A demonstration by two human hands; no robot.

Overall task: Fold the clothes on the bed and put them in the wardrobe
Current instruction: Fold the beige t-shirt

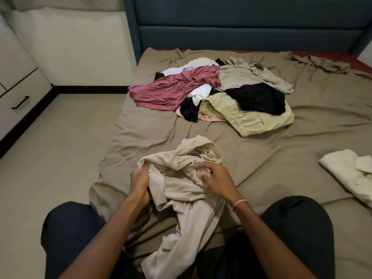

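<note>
"Two hands and a lot of cloth. What is the biggest thing under you?"

"The bed (pixel 261 158), under a creased tan sheet, with a dark teal headboard (pixel 241 23) at its far end. I am at the near end, and my legs in dark trousers (pixel 70 228) show either side of my arms."

"And the clothes?"

"Most lie unfolded in a heap (pixel 227 79) on the far half of the bed. A maroon shirt (pixel 165 91) spreads over its left side. On the right a black garment (pixel 257 97) lies on top of a pale green garment (pixel 251 121) with a gathered waistband. Grey-beige and white pieces lie behind them. One cream shirt (pixel 342 172) lies folded flat by the bed's right edge, well apart from the heap."

"What are you working on?"

"A cream garment (pixel 181 190), crumpled on the sheet just in front of me — its neck opening points toward the heap and its lower end trails down between my legs."

"Your fingers?"

"My left hand (pixel 138 184) has its fingers curled tight round a bunch of cloth at the garment's left side. My right hand (pixel 217 178) lies on the cloth near the neck opening, fingers bent and a little apart — whether they pinch the fabric I cannot tell. A thin pink-and-white bracelet (pixel 239 202) sits on that wrist."
</note>
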